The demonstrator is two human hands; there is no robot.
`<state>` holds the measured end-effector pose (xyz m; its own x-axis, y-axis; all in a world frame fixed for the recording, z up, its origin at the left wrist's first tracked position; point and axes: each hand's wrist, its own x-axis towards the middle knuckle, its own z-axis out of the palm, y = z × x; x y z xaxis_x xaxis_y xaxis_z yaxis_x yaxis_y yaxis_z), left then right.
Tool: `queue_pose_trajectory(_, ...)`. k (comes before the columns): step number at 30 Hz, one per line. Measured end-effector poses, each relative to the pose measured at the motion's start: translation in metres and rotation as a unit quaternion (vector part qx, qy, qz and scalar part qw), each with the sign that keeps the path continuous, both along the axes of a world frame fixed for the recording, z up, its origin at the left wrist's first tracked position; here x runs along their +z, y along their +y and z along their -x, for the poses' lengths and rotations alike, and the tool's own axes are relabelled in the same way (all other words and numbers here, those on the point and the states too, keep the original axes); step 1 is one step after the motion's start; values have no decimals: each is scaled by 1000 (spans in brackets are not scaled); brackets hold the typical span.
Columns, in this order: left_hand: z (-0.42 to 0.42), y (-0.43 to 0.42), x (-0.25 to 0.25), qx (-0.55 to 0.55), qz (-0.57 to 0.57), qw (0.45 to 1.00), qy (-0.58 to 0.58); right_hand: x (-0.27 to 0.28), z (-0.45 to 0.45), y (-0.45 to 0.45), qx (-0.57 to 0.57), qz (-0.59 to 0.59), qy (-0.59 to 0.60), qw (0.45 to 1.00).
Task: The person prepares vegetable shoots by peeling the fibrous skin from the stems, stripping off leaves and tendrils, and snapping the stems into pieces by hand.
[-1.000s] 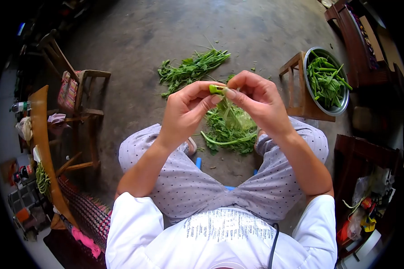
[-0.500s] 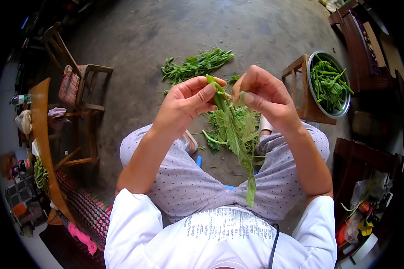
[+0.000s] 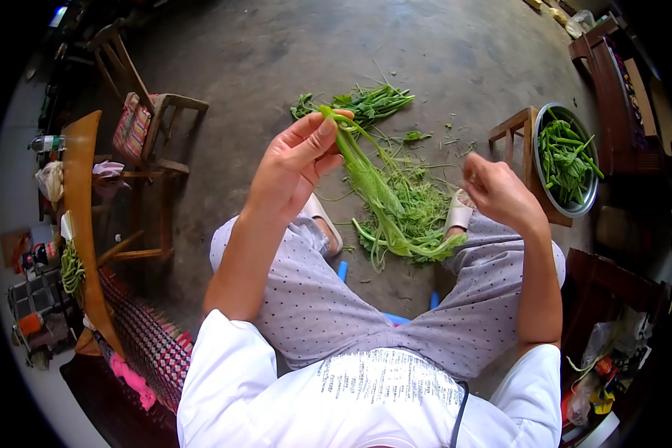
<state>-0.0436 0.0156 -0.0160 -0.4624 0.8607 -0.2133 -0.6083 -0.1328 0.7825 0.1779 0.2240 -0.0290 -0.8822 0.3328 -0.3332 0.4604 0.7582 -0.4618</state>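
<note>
Left hand (image 3: 295, 155): leafy stalk (image 3: 372, 183) being pinched at upper end, thumb against fingers; long axis being angled toward 4–5 o'clock, leaf pile (image 3: 428, 205) being partly hidden behind. Right hand (image 3: 499, 188): being held apart at stalk's 3 o'clock, farther than left, fingers being curled; whether anything is being pinched cannot be told.

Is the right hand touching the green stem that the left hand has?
No, the left hand alone pinches the green stem, while the right hand is clearly apart from it.
</note>
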Motion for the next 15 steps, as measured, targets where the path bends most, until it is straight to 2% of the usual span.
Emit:
queue_pose_trajectory(2,-5,0,1,-7,9,1000,-9,17,14,-14,-91,186,122,971)
queue_pose_trajectory(3,-9,3,2,-11,21,1000,-8,21,19,-20,-80,229,180,953)
queue_pose_trajectory(4,-12,5,2,-18,33,999,-7,14,25,-28,-57,248,286,924)
queue_pose_trajectory(6,-16,6,3,-35,43,998,4,25,34,-45,-25,263,362,894)
queue_pose_trajectory(9,-21,8,4,-48,61,996,36,25,39,-59,-34,273,408,870)
queue_pose_trajectory(15,-29,10,9,-32,89,988,126,29,46,-75,-105,191,399,891)
